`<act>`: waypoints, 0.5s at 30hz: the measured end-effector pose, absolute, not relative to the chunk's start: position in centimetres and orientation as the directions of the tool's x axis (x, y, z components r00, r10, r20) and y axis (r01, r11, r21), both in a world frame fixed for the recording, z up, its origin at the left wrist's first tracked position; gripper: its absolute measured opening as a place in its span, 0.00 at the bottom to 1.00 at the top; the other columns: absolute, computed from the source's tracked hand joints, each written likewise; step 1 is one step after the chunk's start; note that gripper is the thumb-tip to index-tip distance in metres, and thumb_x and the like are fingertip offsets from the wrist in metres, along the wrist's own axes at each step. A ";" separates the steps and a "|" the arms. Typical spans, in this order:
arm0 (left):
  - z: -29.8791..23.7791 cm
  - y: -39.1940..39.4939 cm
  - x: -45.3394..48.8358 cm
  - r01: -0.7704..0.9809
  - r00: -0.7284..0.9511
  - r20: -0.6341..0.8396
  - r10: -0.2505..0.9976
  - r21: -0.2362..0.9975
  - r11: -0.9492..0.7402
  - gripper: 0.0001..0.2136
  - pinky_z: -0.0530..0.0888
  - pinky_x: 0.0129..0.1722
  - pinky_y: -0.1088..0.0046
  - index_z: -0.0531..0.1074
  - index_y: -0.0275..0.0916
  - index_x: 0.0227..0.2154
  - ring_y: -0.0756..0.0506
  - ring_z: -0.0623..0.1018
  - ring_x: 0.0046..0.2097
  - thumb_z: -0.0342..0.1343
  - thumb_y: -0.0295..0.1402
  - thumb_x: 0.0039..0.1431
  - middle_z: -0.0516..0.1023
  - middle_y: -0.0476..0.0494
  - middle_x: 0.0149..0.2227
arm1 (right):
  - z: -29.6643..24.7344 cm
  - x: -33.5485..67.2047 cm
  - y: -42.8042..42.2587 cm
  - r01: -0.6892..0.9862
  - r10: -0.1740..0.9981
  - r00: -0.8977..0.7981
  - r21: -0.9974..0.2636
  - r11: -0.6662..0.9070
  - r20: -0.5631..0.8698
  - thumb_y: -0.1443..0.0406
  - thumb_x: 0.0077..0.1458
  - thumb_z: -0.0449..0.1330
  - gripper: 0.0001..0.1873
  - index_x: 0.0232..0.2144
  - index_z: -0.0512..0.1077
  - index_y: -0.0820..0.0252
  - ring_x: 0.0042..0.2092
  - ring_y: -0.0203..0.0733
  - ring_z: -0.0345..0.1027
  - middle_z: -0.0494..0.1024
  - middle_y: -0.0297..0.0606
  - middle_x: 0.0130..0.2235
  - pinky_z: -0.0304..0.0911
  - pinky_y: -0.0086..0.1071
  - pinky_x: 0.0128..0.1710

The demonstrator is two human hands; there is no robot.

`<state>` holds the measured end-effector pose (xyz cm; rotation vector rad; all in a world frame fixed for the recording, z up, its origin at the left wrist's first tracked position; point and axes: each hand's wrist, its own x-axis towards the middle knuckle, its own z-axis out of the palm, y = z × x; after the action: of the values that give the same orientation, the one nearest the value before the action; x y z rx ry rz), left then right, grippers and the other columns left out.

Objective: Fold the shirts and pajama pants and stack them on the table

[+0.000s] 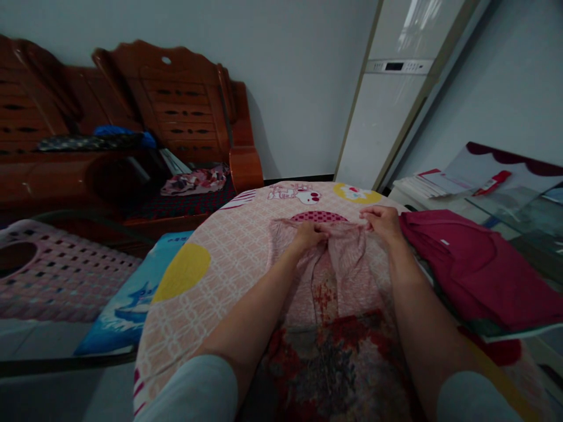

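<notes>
A pink textured garment (pixel 354 287) with a dark red floral print on its lower part lies spread over a round surface covered with a patterned pink cloth (pixel 237 252). Whether it is a dress or a top, I cannot tell. My left hand (pixel 311 235) is closed on the fabric near the middle of its upper edge. Further right, my right hand (pixel 382 221) pinches the upper right corner between thumb and fingers. The garment's near end runs down between my forearms toward the bottom of the view.
Folded dark pink clothing (pixel 479 264) lies at the right, near papers (pixel 440 181) and a red item (pixel 492 183). At the left stand a pink woven basket (pixel 65 275) and a wooden bench (pixel 176 111). A tall white cabinet-like appliance (pixel 373 123) stands behind.
</notes>
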<state>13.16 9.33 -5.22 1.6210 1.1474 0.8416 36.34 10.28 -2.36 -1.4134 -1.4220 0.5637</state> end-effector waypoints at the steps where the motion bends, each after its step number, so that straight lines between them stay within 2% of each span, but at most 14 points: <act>1: -5.2 9.5 12.9 0.314 0.292 -0.008 0.956 0.945 -0.088 0.08 0.73 0.34 0.75 0.80 0.32 0.31 0.51 0.75 0.27 0.57 0.21 0.50 0.80 0.46 0.26 | -2.8 37.1 10.5 0.468 0.922 0.235 -0.867 0.171 0.308 0.59 0.43 0.60 0.16 0.31 0.79 0.64 0.19 0.34 0.65 0.79 0.38 0.27 0.59 0.27 0.17; 5: -5.0 9.6 12.6 0.394 0.318 0.025 0.948 0.906 -0.156 0.09 0.74 0.38 0.75 0.81 0.34 0.33 0.50 0.78 0.33 0.58 0.21 0.50 0.82 0.47 0.31 | -4.5 38.6 10.6 0.588 0.932 0.248 -0.806 0.071 0.263 0.63 0.45 0.58 0.15 0.33 0.79 0.64 0.19 0.35 0.66 0.78 0.36 0.24 0.61 0.27 0.19; 8: -5.1 9.2 13.2 0.454 0.394 0.118 0.911 0.837 -0.305 0.14 0.73 0.47 0.71 0.80 0.36 0.41 0.47 0.79 0.42 0.59 0.23 0.51 0.83 0.45 0.41 | -5.1 38.4 10.4 0.654 0.939 0.233 -0.755 0.041 0.252 0.66 0.46 0.57 0.15 0.35 0.80 0.64 0.20 0.36 0.67 0.78 0.35 0.22 0.63 0.27 0.22; 11: -5.2 8.7 13.9 0.524 0.407 0.190 0.893 0.752 -0.399 0.21 0.71 0.53 0.68 0.78 0.38 0.49 0.44 0.78 0.48 0.60 0.23 0.50 0.81 0.43 0.48 | -5.3 38.1 10.3 0.704 0.946 0.208 -0.709 0.031 0.247 0.69 0.46 0.55 0.18 0.38 0.80 0.64 0.22 0.36 0.69 0.80 0.35 0.25 0.66 0.28 0.26; 15: -5.1 8.5 14.3 0.505 0.441 0.211 0.872 0.745 -0.436 0.17 0.71 0.52 0.68 0.79 0.40 0.46 0.44 0.78 0.47 0.57 0.24 0.54 0.82 0.45 0.46 | -5.3 38.2 10.3 0.799 0.957 0.083 -0.592 0.103 0.279 0.72 0.46 0.52 0.20 0.37 0.81 0.60 0.35 0.40 0.75 0.83 0.38 0.35 0.68 0.30 0.40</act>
<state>14.30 8.46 -5.13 2.0966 1.1507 0.7970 38.17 10.30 -5.26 -1.7248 -1.7451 0.3146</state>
